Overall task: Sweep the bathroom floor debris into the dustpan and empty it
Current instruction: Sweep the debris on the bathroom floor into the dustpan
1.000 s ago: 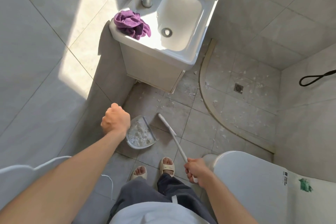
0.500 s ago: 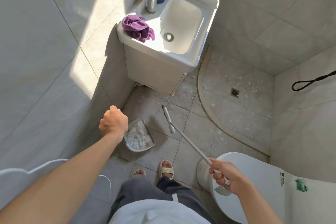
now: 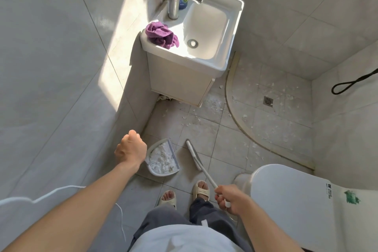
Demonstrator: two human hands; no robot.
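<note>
A grey dustpan (image 3: 172, 156) sits on the floor tiles, holding a heap of white debris (image 3: 161, 159). My left hand (image 3: 131, 149) is a closed fist right above its left side; the dustpan's handle is hidden under the fist. My right hand (image 3: 232, 200) grips the white handle of a small broom (image 3: 194, 155), whose head rests on the floor just right of the dustpan. White debris flakes (image 3: 212, 104) lie scattered by the sink cabinet and across the shower floor.
A white sink cabinet (image 3: 180, 84) with a purple cloth (image 3: 161, 35) stands ahead. The closed toilet (image 3: 296, 200) is on my right. A curved shower threshold (image 3: 243, 127) and floor drain (image 3: 268, 101) lie beyond. The tiled wall is close on my left. My sandalled feet (image 3: 201, 189) stand below the dustpan.
My right hand pulled back toward my body from over the toilet, and the broom head slid nearer the dustpan. The left fist and dustpan stayed in place.
</note>
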